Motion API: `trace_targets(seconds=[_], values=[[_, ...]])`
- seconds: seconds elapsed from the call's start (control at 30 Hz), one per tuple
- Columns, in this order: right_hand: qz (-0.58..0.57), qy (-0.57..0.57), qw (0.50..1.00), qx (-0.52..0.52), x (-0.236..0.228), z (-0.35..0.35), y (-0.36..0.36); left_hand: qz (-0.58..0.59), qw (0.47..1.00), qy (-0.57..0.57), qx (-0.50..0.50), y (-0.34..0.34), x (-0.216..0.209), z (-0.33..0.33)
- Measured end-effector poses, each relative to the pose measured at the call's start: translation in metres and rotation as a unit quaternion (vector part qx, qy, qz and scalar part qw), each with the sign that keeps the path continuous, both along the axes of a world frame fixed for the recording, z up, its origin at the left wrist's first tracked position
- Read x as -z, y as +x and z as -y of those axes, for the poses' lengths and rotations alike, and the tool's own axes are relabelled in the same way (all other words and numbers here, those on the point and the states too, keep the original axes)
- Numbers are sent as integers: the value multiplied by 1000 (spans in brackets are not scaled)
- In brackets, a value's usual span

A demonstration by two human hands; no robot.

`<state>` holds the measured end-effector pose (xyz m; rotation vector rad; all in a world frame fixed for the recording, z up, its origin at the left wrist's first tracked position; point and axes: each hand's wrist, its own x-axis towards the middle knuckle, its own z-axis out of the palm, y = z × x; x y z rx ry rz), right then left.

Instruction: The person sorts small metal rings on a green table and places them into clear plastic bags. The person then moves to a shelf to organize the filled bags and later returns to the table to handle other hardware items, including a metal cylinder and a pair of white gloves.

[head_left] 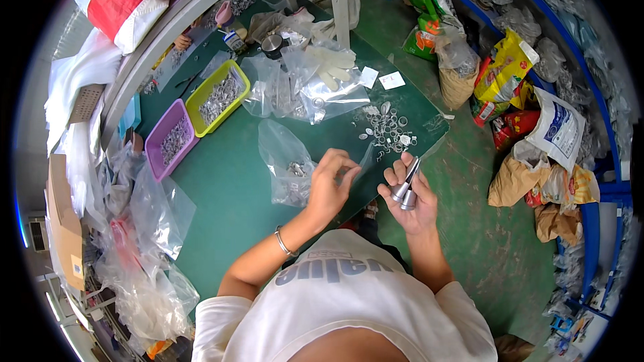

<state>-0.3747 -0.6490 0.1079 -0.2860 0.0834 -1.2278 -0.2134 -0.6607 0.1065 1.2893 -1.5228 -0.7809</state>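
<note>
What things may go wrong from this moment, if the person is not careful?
The metal cones in the right hand appear beyond the edge of the green table, so a loosened grip might drop them to the floor.

The loose metal rings lie near that edge; a careless brush could knock some off.

1 wide head-worn fisheye view, facing down
Close above the shirt — left hand and right hand mid-picture, table beyond and leftward.
</note>
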Motion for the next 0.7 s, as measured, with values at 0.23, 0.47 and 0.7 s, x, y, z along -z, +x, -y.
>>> trace_targets(seconds=[0.23, 0.47, 0.7], values=[[-11, -46, 999, 20, -6, 5, 12, 4, 1000, 29, 2, 9, -14, -12], [-58, 44, 995, 75, -15, 5, 15, -1, 999, 51, 1, 13, -22, -18], [-98, 190, 975, 57, -37, 2, 15, 19, 999, 49, 5, 9, -39, -20]])
